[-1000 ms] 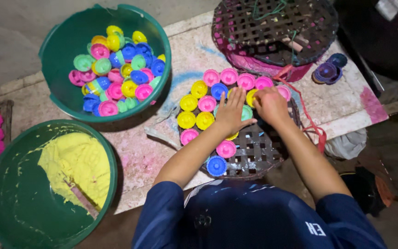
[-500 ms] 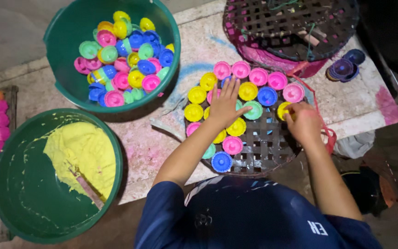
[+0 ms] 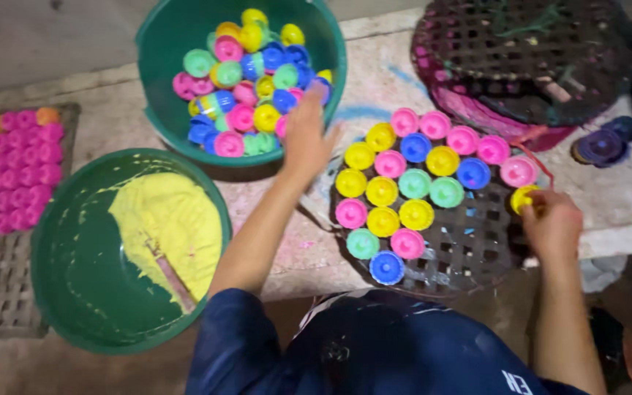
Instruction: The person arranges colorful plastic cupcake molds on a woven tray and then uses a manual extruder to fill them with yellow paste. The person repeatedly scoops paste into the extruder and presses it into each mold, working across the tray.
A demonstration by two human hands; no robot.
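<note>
A dark woven tray [image 3: 477,252] in front of me carries rows of small round plastic moulds [image 3: 415,183] in yellow, pink, blue and green. My right hand [image 3: 550,223] rests at the tray's right side, its fingers closed on a yellow mould [image 3: 523,197]. My left hand [image 3: 307,139] reaches out, fingers spread and holding nothing, over the near rim of a green tub [image 3: 162,124] heaped with loose coloured moulds [image 3: 246,84].
A second green tub [image 3: 60,292] at the left holds yellow paste and a stick [image 3: 173,281]. A mat with pink filled moulds [image 3: 12,172] lies at the far left. Stacked woven trays [image 3: 528,58] and dark purple moulds [image 3: 605,143] sit at the back right.
My left hand has left the tray and moved up-left to the tub of loose moulds. My right hand has shifted to the tray's right edge with a yellow mould.
</note>
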